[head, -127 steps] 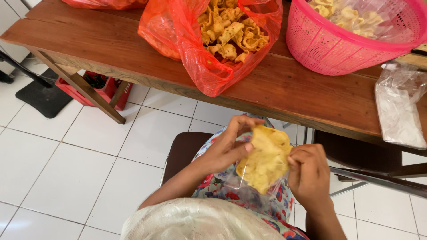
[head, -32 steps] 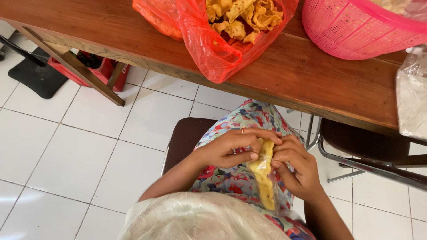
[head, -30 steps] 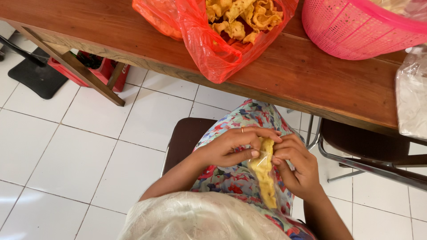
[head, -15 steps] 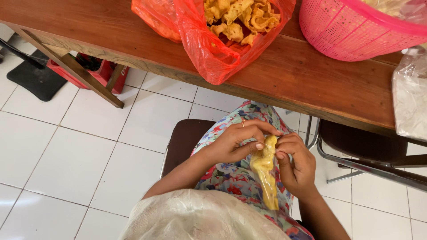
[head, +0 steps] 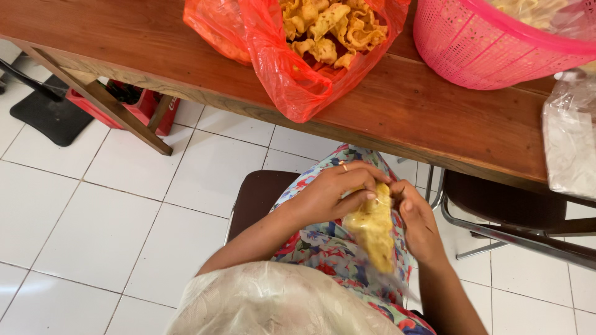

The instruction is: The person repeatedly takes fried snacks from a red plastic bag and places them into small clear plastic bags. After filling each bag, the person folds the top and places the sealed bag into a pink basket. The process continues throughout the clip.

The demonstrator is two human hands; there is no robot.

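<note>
Both hands meet over the lap, and between them sits a small clear plastic packet of yellow crackers (head: 374, 232), thin film stretched over rough, blistered, golden pieces. The left hand (head: 332, 193) curls over the packet's top from the left, fingers bent and pinching the film near its upper end, a ring on one finger. The right hand (head: 417, 221) closes in from the other side, thumb and fingers gripping the same upper end, so the two hands touch or nearly touch there. The packet hangs down from that grip, long and narrow, slightly blurred toward its lower tip, over a floral-print garment (head: 329, 248) in blues, reds and greens.

Just ahead runs a wooden table (head: 434, 118), reddish-brown, smooth-grained, with a slanted brace underneath. On it slumps a translucent red plastic bag (head: 292, 80), crinkled and glossy, its mouth open on a heap of curled, bubbly fried crackers (head: 326, 28). To the right stands a pink plastic basket (head: 484, 49), its round wall a fine lattice. At the far right edge lies a pile of cloudy clear plastic bags (head: 568, 136).

A dark brown chair seat (head: 257, 198) shows under the person, on glossy white floor tiles (head: 93, 217). A red crate (head: 124, 105) sits beneath the table.
</note>
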